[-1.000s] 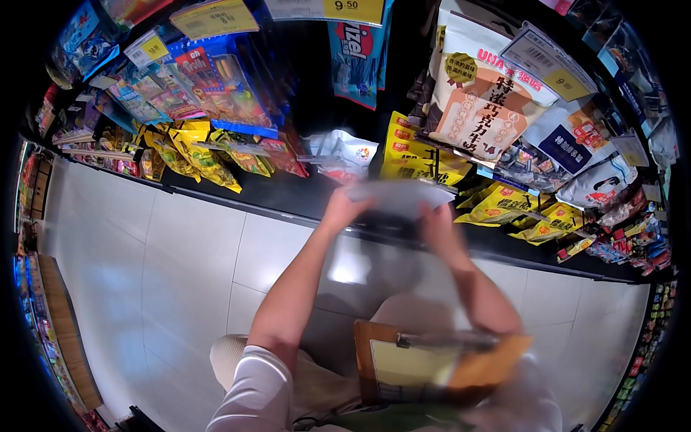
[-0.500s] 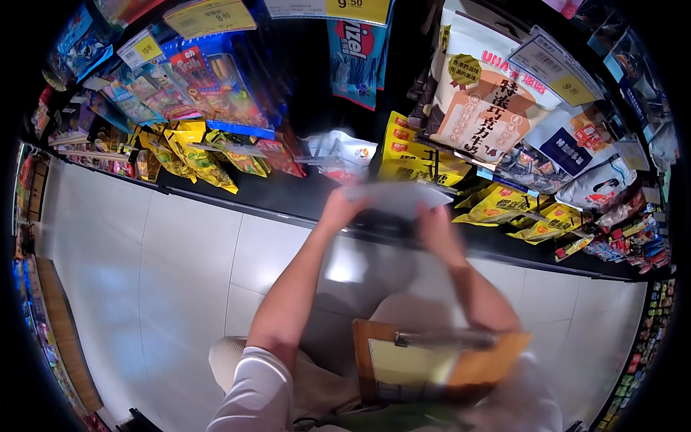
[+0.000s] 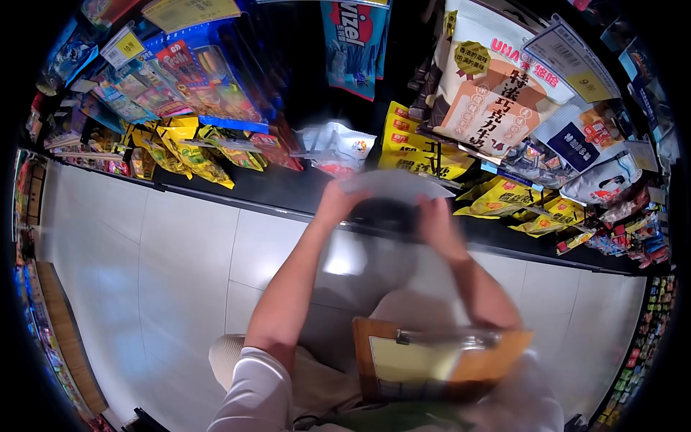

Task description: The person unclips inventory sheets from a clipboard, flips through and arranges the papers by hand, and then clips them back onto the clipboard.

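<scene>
Both hands reach forward to the front edge of the low black shelf. My left hand (image 3: 342, 201) is closed on the left end of a pale grey, sheet-like thing (image 3: 396, 186). At its other end, my right hand (image 3: 440, 227) grips the same thing. Motion blur hides its exact kind; it bows upward between the hands. Just behind it sit a white-silver bag (image 3: 335, 147) and a yellow candy bag (image 3: 417, 151) on hooks. A brown clipboard (image 3: 363, 360) with a yellowish paper (image 3: 410, 358) rests on my lap.
A large chocolate milk candy bag (image 3: 489, 86) hangs at upper right, with a price tag (image 3: 572, 57) beside it. Blue-topped snack bags (image 3: 209, 79) and a teal packet (image 3: 354, 50) hang further left. Pale floor tiles (image 3: 180, 259) run below the black shelf edge (image 3: 281, 210).
The view has shifted slightly, so the hanging bags sit a little higher and further outward. Both hands keep hold of the grey thing in nearly the same place.
</scene>
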A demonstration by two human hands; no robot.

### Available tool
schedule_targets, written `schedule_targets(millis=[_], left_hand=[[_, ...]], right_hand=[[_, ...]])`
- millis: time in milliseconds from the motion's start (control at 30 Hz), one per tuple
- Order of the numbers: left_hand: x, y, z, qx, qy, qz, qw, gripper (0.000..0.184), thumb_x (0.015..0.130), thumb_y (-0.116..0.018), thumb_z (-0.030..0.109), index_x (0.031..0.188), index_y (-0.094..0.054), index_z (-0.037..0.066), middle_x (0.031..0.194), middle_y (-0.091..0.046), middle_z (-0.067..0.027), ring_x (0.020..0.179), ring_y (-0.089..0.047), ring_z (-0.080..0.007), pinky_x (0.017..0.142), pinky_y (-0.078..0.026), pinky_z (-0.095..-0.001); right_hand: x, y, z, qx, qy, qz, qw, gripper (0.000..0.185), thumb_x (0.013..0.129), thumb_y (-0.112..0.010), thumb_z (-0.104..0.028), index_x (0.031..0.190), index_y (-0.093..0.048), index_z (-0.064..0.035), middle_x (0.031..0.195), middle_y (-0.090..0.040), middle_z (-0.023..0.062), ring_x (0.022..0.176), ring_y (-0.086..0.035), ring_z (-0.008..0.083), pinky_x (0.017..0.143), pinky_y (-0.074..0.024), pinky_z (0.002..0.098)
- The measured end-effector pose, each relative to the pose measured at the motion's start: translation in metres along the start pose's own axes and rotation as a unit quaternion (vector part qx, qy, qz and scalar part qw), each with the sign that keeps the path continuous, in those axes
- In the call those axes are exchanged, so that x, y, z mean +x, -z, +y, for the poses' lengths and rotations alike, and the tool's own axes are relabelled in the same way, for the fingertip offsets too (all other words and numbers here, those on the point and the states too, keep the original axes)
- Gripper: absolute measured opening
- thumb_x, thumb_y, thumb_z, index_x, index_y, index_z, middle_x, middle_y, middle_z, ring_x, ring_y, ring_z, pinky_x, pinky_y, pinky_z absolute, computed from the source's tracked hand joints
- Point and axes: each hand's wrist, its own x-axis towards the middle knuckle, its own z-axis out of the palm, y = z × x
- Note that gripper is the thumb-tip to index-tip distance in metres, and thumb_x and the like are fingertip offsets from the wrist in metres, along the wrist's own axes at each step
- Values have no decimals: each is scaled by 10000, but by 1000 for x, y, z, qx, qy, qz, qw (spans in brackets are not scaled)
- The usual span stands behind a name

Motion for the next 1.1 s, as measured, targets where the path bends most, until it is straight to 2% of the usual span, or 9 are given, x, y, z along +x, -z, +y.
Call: schedule_targets(millis=[67, 167, 233, 333, 467, 533, 900, 967, 1100], left_hand=[[2, 1, -2, 12, 9, -13, 1000, 306, 827, -786, 88, 1105, -705, -10, 996, -729, -84, 889, -658, -157, 823, -516, -296], [-1, -2, -14, 64, -16, -4, 998, 317, 833, -777, 89, 1126, -705, -11, 1026, -731, -88, 915, -665, -154, 834, -517, -290], [-5, -4, -14, 79, -14, 6, 997, 323, 839, -773, 87, 1139, -703, -12, 1037, -731, -85, 924, -665, -152, 839, -518, -288], [-2, -7, -16, 26, -47, 4, 999, 314, 844, -776, 88, 1135, -703, -5, 1041, -728, -78, 939, -661, -153, 844, -518, -288], [0, -2, -6, 35, 2, -14, 999, 328, 852, -773, 85, 1161, -700, 6, 1059, -728, -78, 954, -660, -158, 862, -519, -290], [0, -6, -11, -18, 34, -3, 999, 325, 857, -770, 84, 1167, -702, 13, 1061, -729, -78, 962, -662, -158, 872, -520, -293], [2, -2, -13, -6, 57, 3, 998, 319, 816, -793, 68, 1115, -710, -8, 1003, -734, -72, 902, -662, -139, 827, -524, -284], [-1, -1, -7, -28, 61, -6, 998, 315, 810, -795, 70, 1104, -713, -8, 972, -735, -66, 873, -662, -134, 808, -525, -281], [5, 6, 7, 1, 47, -1, 999, 277, 816, -795, 72, 1070, -718, -6, 940, -728, -51, 845, -651, -114, 783, -522, -271]], right_hand=[[7, -3, 21, 13, 46, 12, 999, 304, 996, -583, -70, 1281, -550, 28, 1159, -660, 66, 1037, -584, 128, 917, -462, 279], [2, -3, 16, 31, -8, -6, 999, 297, 998, -583, -74, 1276, -553, 29, 1166, -662, 72, 1051, -589, 128, 922, -463, 281], [-1, -5, 16, 55, 19, 2, 998, 291, 998, -585, -75, 1268, -557, 29, 1171, -664, 73, 1057, -591, 129, 923, -463, 284], [1, -1, 17, 43, 18, -18, 999, 301, 996, -588, -75, 1276, -553, 31, 1185, -660, 74, 1072, -587, 133, 938, -457, 286], [11, -1, 36, -22, 71, -21, 997, 328, 994, -589, -71, 1300, -536, 33, 1213, -648, 81, 1099, -578, 140, 965, -443, 290], [5, -2, 22, 60, 21, -22, 998, 335, 992, -585, -65, 1307, -532, 36, 1221, -643, 85, 1109, -573, 145, 978, -437, 289], [9, 0, 21, 31, 12, -42, 999, 347, 980, -596, -29, 1314, -515, 18, 1230, -638, 83, 1118, -578, 156, 984, -434, 288], [7, -5, 33, 49, 88, 4, 995, 345, 977, -593, -11, 1311, -507, 13, 1217, -641, 73, 1096, -584, 147, 966, -441, 285], [21, -7, 50, 176, 28, -11, 984, 324, 975, -600, -20, 1286, -517, 14, 1198, -646, 66, 1052, -592, 139, 915, -459, 285]])
